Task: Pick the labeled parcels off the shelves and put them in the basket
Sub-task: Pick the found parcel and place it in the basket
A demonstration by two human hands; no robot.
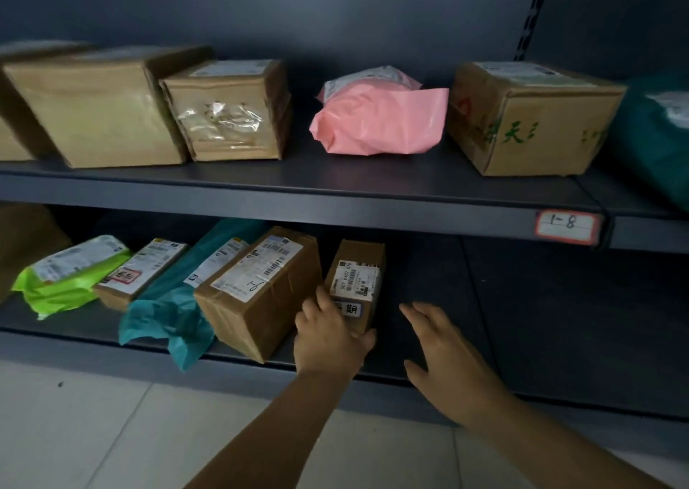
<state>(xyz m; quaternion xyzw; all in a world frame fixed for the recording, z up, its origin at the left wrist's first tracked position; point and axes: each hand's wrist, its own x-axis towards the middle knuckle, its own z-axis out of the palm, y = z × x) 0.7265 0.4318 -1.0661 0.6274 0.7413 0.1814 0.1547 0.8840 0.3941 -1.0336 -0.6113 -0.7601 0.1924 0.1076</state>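
On the lower shelf [440,283] stands a small brown carton [358,276] with a white label on top. My left hand [328,335] grips its near end, thumb on the left side and fingers curled under the front. My right hand [443,354] hovers just right of the carton with straight spread fingers, holding nothing. Left of the small carton lie a bigger labeled carton [257,291], a teal mailer bag [175,302], a flat labeled box [138,272] and a lime-green bag [63,276]. No basket is in view.
The upper shelf [335,186] carries a big carton [97,112], a taped carton [231,112], a pink bag [376,119], a carton with green print [529,119] and a teal bag [656,130]. A tag reading 1-8 [566,227] marks its edge. Pale floor tiles [93,432] lie below.
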